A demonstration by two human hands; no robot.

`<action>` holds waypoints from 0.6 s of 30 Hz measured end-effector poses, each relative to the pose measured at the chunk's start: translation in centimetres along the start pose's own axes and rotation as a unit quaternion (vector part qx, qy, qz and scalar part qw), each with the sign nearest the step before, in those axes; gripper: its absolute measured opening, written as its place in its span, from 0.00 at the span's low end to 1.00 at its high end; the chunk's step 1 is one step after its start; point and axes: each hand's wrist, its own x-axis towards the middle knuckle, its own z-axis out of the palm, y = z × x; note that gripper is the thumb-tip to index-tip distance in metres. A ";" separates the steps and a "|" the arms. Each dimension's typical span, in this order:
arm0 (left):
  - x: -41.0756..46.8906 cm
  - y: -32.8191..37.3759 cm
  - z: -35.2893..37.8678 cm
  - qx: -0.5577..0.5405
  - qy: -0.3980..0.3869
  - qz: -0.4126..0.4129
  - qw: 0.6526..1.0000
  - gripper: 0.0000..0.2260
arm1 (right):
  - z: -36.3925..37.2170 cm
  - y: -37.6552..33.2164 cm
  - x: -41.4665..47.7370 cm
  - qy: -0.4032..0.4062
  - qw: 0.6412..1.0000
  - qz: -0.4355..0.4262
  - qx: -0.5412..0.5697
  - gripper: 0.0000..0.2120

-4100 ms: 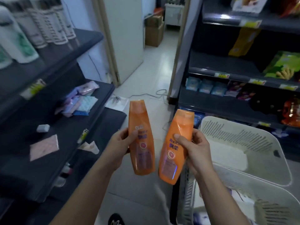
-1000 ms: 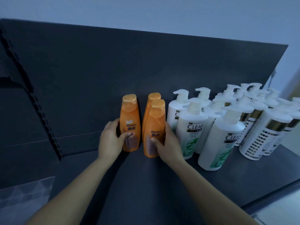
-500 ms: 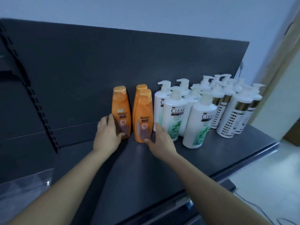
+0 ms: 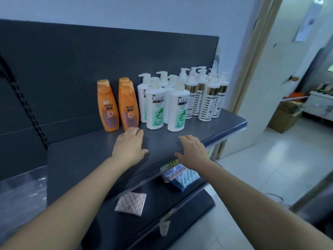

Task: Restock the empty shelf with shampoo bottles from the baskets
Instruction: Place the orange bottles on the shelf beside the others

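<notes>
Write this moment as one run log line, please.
orange bottles: upright on shelf | left hand: open, empty | right hand: open, empty

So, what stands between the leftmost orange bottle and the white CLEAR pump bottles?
In the head view, two more orange Rejoice bottles, one behind the other, stand between the leftmost orange bottle and the CLEAR pump bottles.
</notes>
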 end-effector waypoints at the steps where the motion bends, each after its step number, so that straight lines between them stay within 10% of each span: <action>1: -0.3 1.0 0.0 0.005 -0.006 0.016 1.000 0.30 | -0.2 0.7 -1.1 0.002 1.000 0.012 -0.012 0.26; 18: -3.9 13.4 2.0 -0.005 -0.022 0.364 0.931 0.22 | -2.0 6.2 -19.9 0.015 0.939 0.334 -0.079 0.26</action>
